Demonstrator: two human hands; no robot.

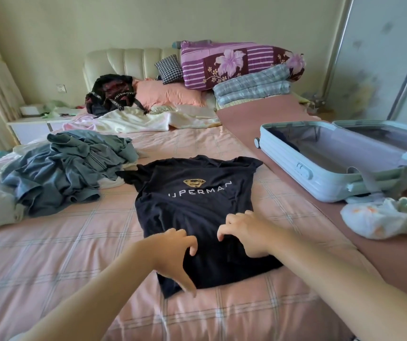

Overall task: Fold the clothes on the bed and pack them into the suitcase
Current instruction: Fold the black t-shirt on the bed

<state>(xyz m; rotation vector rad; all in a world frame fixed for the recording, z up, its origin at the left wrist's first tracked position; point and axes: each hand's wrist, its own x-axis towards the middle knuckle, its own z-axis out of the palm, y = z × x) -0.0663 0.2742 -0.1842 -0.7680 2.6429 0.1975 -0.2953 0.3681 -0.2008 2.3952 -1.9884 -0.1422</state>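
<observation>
Early going here: the black shirt (pixel 192 207) lies spread mid-bed, not yet folded. The heap of clothes (pixel 67 166) at ten o'clock waits, and the suitcase (pixel 325 166) at two o'clock gapes open (something dark inside, can't tell what). Both arms stretch forward, left hand (pixel 175 252) and right hand (pixel 246 235) side by side, curled fingers gripping the shirt's lower half.

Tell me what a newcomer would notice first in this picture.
The black T-shirt lies flat in the middle of the bed, and the left hand and right hand touch its lower part. To its right lies the open pale blue suitcase; to its left, a pile of grey-blue clothes.
</observation>
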